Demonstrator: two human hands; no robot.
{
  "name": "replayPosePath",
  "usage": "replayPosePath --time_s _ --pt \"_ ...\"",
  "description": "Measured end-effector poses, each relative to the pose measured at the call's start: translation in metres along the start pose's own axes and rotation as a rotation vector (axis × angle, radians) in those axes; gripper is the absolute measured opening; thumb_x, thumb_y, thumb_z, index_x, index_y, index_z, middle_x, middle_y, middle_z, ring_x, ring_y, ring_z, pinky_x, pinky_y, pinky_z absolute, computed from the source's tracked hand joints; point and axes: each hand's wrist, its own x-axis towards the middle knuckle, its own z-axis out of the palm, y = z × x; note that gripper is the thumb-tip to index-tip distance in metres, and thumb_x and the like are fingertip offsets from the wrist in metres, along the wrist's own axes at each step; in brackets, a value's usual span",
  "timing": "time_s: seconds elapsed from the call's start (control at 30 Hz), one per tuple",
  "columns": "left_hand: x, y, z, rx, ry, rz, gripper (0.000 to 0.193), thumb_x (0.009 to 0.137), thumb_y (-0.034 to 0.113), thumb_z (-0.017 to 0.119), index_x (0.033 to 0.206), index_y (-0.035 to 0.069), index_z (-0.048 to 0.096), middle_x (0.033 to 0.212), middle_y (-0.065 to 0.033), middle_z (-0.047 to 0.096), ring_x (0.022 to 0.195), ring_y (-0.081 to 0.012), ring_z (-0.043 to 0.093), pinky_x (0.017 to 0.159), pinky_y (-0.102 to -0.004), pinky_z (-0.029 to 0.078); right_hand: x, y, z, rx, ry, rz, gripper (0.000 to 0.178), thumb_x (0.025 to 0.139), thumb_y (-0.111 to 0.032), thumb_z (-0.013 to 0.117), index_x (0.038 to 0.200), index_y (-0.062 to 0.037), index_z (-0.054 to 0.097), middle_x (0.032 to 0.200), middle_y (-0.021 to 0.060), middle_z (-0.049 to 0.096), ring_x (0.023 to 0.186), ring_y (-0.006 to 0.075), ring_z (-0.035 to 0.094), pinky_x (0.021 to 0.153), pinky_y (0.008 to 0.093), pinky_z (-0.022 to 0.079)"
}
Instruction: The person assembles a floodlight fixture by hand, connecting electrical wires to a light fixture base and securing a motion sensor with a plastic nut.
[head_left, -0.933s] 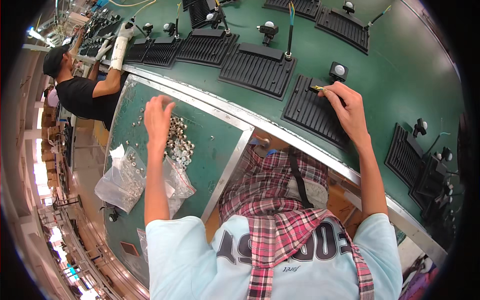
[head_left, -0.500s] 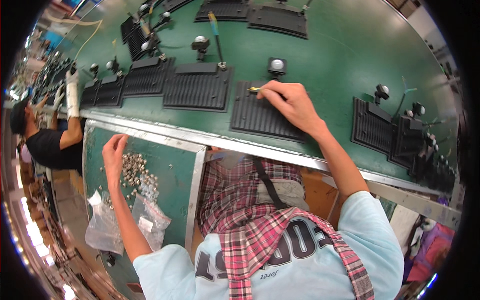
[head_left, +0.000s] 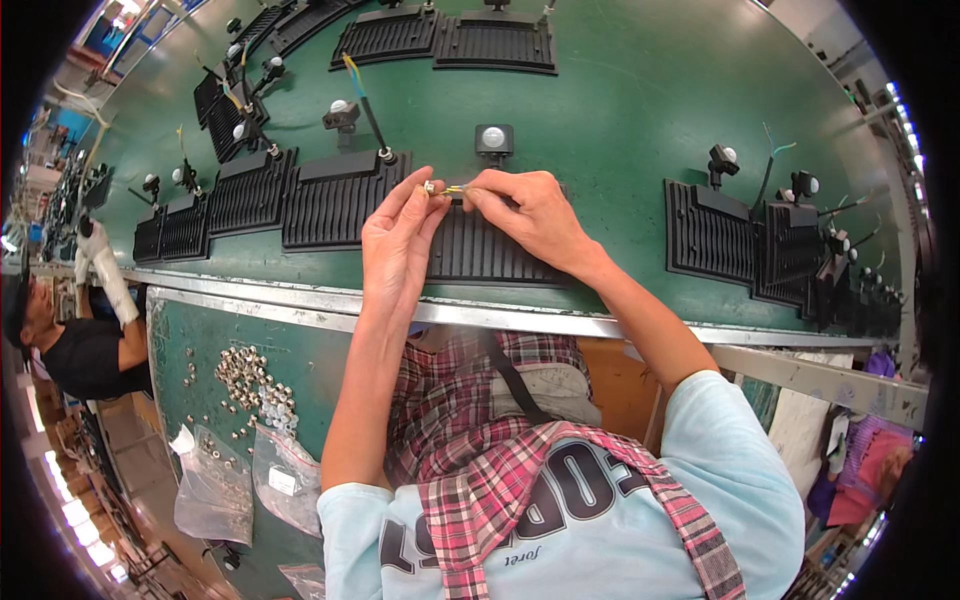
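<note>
Where the green side table [head_left: 318, 400] stands at the person's left, two clear plastic bags lie near its front. The left bag [head_left: 215, 500] holds small pieces, too blurred to tell in kind, and a white scrap [head_left: 183, 440] sits at its top. The right bag [head_left: 296, 508] bears a white label; what fills it is hard to make out. Just beyond them, loose metal fittings [head_left: 240, 372] spread in a pile, with whitish pieces [head_left: 278, 410] at its near end.

Above the main bench, the left hand [head_left: 393, 240] has thumb and forefinger pinched on a small metal fitting [head_left: 430, 187]. Right beside it, the right hand [head_left: 535, 215] keeps its fingertips narrow on thin yellowish wires [head_left: 456, 189]; whether the wires enter the fitting, I cannot tell. Both lie over the upper edge of a black ribbed housing [head_left: 490, 250], flat on the bench, a white-domed sensor [head_left: 493, 140] at its far side.

More black housings [head_left: 345, 205] line the green benchtop [head_left: 610, 120] to left and right, several with upright cables. A metal edge strip [head_left: 600, 326] borders the bench. At far left, a co-worker in a black shirt [head_left: 92, 355] and white sleeves reaches over it. Pink and purple cloth [head_left: 868, 465] hangs or lies at lower right.
</note>
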Motion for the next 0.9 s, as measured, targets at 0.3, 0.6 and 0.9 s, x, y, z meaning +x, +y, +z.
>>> replayPosePath --time_s 0.3,0.6,0.9 --pt "0.0 -0.024 0.013 -0.249 -0.02 0.018 0.039 0.097 0.015 0.062 0.13 -0.005 0.052 0.114 -0.0115 0.064 0.108 -0.0182 0.062 0.104 -0.0334 0.049 0.0 0.002 0.001 -0.033 0.027 0.019 0.018 0.091 -0.02 0.061 0.092 -0.0041 0.069 0.072 0.0143 0.066 0.063 0.0305 0.064 0.058 0.0388 0.048" --pt "0.001 -0.014 0.028 0.09 -0.002 0.148 0.027 0.096 0.006 0.063 0.12 -0.006 0.06 0.112 -0.0121 0.066 0.101 -0.0163 0.063 0.099 -0.0304 0.049 -0.001 -0.003 -0.006 0.018 -0.039 0.017 0.018 0.091 -0.015 0.063 0.1 0.0005 0.06 0.069 0.0156 0.061 0.061 0.0306 0.059 0.057 0.0389 0.045" --pt "0.017 -0.013 0.051 0.192 -0.13 0.079 0.026 0.091 0.008 0.07 0.114 -0.002 0.066 0.097 -0.0027 0.066 0.092 -0.0098 0.061 0.087 -0.0267 0.047 0.004 0.004 -0.02 0.27 0.006 0.103 0.04 0.089 -0.006 0.063 0.126 -0.0016 0.046 0.073 0.0033 0.052 0.067 0.0131 0.051 0.065 0.0314 0.045"
